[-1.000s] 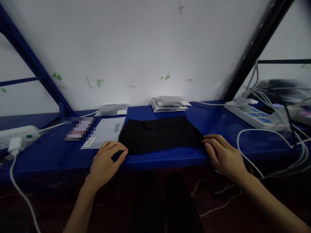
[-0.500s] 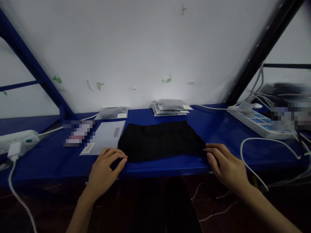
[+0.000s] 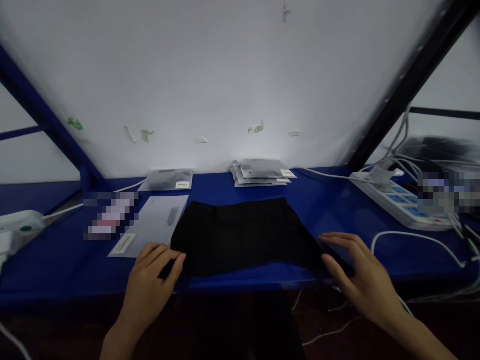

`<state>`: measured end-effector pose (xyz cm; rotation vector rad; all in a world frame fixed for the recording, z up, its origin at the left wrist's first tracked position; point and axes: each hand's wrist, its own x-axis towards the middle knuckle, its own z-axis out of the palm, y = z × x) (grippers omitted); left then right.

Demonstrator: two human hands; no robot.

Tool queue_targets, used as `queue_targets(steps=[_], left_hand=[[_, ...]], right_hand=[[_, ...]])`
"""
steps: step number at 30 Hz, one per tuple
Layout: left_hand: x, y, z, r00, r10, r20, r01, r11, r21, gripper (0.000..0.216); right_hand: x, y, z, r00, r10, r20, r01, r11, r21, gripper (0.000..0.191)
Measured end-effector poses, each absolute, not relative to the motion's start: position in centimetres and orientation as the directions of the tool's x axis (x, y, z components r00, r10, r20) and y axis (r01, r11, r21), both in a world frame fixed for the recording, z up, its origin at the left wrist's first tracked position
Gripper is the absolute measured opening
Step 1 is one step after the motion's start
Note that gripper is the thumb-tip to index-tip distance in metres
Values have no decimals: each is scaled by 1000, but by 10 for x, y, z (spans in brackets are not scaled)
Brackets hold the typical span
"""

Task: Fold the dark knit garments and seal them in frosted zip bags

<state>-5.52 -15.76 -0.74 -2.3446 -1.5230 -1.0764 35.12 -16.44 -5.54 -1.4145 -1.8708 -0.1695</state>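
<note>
A flat piece of black fabric (image 3: 243, 235), perhaps a folded garment, lies across the blue table near its front edge. At its front left corner, my left hand (image 3: 155, 272) has thumb and forefinger pinched together on the fabric's edge. My right hand (image 3: 362, 275) is by the right corner, thumb and fingers parted, with a dark strip of the fabric running beneath them. Just left of the fabric, a flat grey-white plastic bag (image 3: 153, 220) with a white label reaches towards my left hand.
Several packed bags (image 3: 262, 172) are stacked at the back, and another packed bag (image 3: 167, 180) lies left of them. A pixelated pinkish object (image 3: 112, 215) is further left. Power strips stand on the left (image 3: 22, 222) and right (image 3: 405, 202), with loose white cables (image 3: 412, 234) around.
My right thumb and fingers have spread apart at the right corner. My left hand still pinches the left corner. The whole view has shifted slightly, so the table sits lower.
</note>
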Motion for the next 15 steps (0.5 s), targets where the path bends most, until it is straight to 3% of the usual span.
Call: queue_targets(steps=[3,7,11,15], left_hand=[[-39,-137,10,232,732,640,844,-479,242,17],[-11,-92,25,352,820,452,833,-494,249,17],[5,-56,24,527,820,225,811,-564,155,21],[5,-46,21,589,786,188,790,-609,73,14]], right_hand=[[347,-139,-35,-135,790,598,846,406,-346,25],[342,-84,-13,-350,810,470,840,494,-225,21],[346,-43,-9,-532,773,347,800,593,-94,23],[349,-38,-14,-582,760,288,786,617,-42,20]])
